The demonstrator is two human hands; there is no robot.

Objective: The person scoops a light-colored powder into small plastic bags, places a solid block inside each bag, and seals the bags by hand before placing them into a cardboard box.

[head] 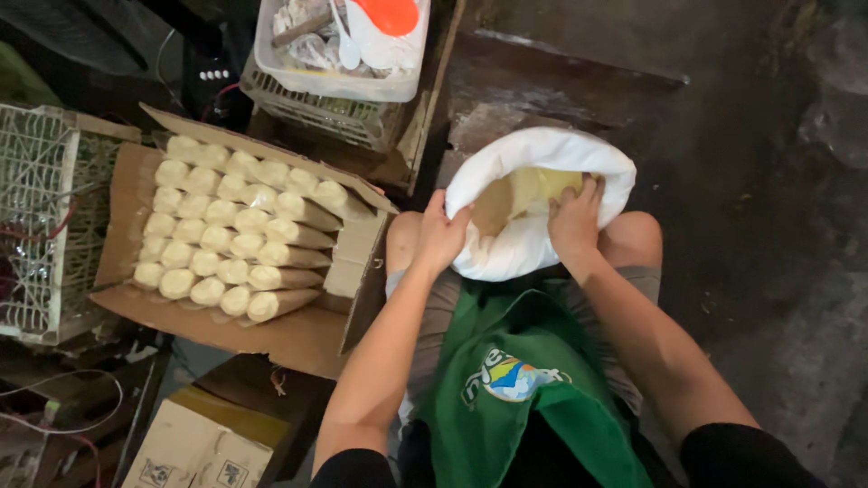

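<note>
Dark, rough concrete floor (pixel 768 208) fills the right side of the view, mottled and stained, and the person sits low over it with bare knees apart and a green apron (pixel 520 398) of smooth cloth hanging between them. Between the knees stands one white sack (pixel 506 258), soft and rounded, its mouth rolled back into a thick rim; inside shows a pale yellowish filling (pixel 529 194), but its texture cannot be made out. The left hand (pixel 440 237) is closed on the near left part of the rim, fingers curled over the cloth and thumb outside. The right hand (pixel 573 220) grips the right side of the rim, fingertips hooked over the edge into the opening. To the left lies one open cardboard box (pixel 298 339), tipped on its side with flaps spread, packed with pale, cream-coloured rolls (pixel 221 239) wrapped in clear glossy film; their round ends face up in four rows, roughly two dozen in all, though the exact count is hard to tell. One white wire crate (pixel 41 217) stands at the far left. At the top sits one white plastic tub (pixel 339 81) holding bags and an orange-topped item, resting on a slatted basket (pixel 307 108). One smaller cardboard carton (pixel 194 447) lies at the bottom left.
</note>
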